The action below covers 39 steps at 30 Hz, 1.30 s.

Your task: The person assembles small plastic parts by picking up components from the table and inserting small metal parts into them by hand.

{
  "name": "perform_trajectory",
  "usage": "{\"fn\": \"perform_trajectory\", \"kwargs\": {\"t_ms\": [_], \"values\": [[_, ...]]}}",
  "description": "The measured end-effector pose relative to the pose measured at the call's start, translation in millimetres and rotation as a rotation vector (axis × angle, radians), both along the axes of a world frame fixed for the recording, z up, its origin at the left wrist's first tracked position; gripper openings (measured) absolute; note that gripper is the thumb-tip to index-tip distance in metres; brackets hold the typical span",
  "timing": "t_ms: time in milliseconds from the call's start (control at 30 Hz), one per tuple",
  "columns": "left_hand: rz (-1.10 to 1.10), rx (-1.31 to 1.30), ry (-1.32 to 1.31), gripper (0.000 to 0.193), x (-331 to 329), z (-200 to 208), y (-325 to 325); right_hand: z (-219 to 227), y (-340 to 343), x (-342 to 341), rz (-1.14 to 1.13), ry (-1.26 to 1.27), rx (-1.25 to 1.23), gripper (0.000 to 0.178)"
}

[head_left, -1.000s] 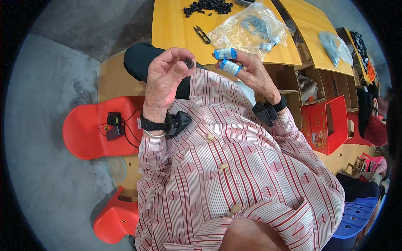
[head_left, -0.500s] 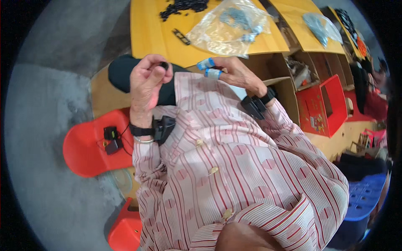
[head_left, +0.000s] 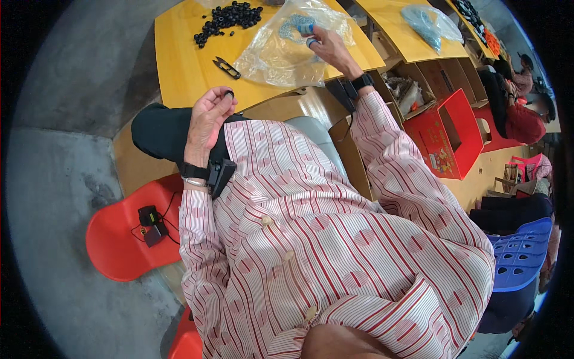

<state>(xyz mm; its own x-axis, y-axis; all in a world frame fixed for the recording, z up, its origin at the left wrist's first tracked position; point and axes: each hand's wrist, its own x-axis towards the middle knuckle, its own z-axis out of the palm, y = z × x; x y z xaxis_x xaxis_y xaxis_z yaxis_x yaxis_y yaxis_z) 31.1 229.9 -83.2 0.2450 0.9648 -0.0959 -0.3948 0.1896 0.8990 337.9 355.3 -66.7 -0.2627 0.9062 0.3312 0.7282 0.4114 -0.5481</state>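
Note:
My left hand [head_left: 206,119] is raised by the table's front edge, thumb and fingers closed on a small round black plastic piece [head_left: 229,93]. My right hand [head_left: 333,52] reaches over a clear plastic bag [head_left: 269,57] spread on the yellow table [head_left: 179,57]. Blue tape wraps two of its fingertips, which are apart and close to a heap of small blue-grey parts [head_left: 290,27] on the bag. Nothing shows between these fingers. Left of the bag lie black thread snips [head_left: 227,67]. Behind them is a pile of small black round pieces [head_left: 230,18].
A second yellow table [head_left: 382,15] on the right bears another bag of blue-grey parts [head_left: 427,30]. Below stand cardboard boxes [head_left: 439,81] and a red box [head_left: 442,140]. On my left is a red chair [head_left: 119,239] holding a black device [head_left: 152,227]. Other people sit far right.
My right hand has moved forward from above my lap to the blue-grey parts. My left hand keeps the black piece and has barely moved. The view has shifted slightly.

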Motion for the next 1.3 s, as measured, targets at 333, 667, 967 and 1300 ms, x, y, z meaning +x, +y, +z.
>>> {"fn": "perform_trajectory", "kwargs": {"t_ms": [333, 667, 967, 1300], "values": [[0.001, 0.049, -0.07, 0.022, -1.7, -1.0, -5.9, -15.1, 32.3, -8.6, 0.179, -0.098, -0.129, 0.029], [0.068, 0.044, -0.071, 0.021, 5.6, -1.5, -5.1, -21.6, 37.9, 12.4, 0.062, -0.05, -0.058, 0.022], [0.08, 0.056, -0.097, 0.021, 3.6, -4.7, -6.9, -28.0, 36.0, -4.5, 0.257, -0.213, 0.165, 0.021], [0.054, 0.092, -0.099, 0.022, -1.5, -0.6, -10.6, -28.5, 24.9, -13.7, 0.263, -0.402, 0.218, 0.022]]}}
